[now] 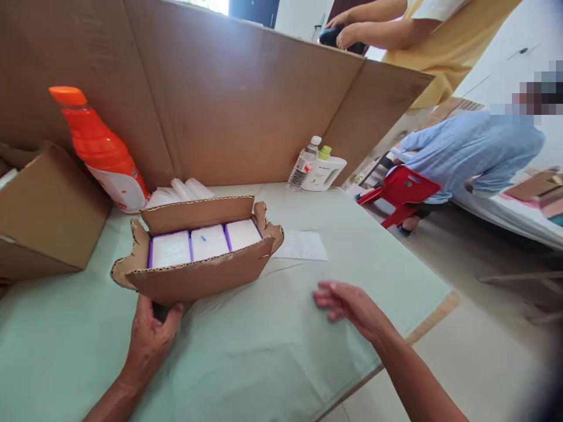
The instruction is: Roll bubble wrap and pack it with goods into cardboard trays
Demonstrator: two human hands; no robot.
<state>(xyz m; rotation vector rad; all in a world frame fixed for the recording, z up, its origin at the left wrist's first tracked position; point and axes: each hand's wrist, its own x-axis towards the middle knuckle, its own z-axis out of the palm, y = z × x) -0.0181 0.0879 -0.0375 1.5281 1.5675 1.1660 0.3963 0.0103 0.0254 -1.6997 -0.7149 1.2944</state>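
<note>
A small open cardboard box [197, 280] sits on the pale green table cover [246, 363]. Inside it three white packs with purple edges [204, 242] stand side by side. My left hand [152, 337] rests at the box's near left corner, fingers tucked under its bottom edge. My right hand [349, 305] hovers above the table to the right of the box, fingers stretched out and together, holding nothing.
An orange bottle [103, 153] leans at the back left beside white packs [180, 190]. A closed carton [48, 214] stands far left. A cardboard screen [220, 88] walls the back. A water bottle [302, 164], a white container [324, 170] and a clear sheet [302, 245] lie beyond. Other people are behind, right.
</note>
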